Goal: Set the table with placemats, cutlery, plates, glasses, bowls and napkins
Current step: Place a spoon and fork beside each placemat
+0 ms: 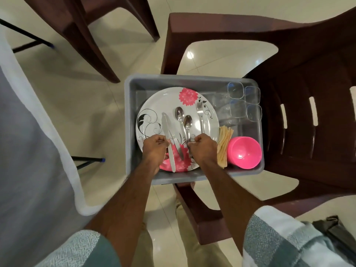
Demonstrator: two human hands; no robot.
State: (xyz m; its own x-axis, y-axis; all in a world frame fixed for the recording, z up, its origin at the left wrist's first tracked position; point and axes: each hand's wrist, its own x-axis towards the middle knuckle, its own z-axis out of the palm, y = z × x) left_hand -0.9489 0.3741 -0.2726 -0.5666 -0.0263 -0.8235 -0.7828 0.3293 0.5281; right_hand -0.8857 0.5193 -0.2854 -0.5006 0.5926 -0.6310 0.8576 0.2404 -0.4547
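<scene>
A white plate [167, 105] with pink flowers lies in a grey tub [131, 105] on a brown chair. On the plate lie two knives, two spoons [183, 118] and a fork [200, 112]. My left hand [155, 149] is curled at the long knife [165, 124] and pinches it near its middle. Over the handle ends of the spoons and fork, my right hand [204, 148] has its fingertips closed on a spoon handle. Several clear glasses [243, 102] stand at the tub's far right. A pink bowl [244, 152] and folded beige napkins [224, 143] sit at its near right.
The tub rests on the seat of a brown plastic chair [308, 112]. A second brown chair [77, 26] stands at the top left. The table with a grey cloth [28, 141] runs along the left. Glossy tiled floor lies between them.
</scene>
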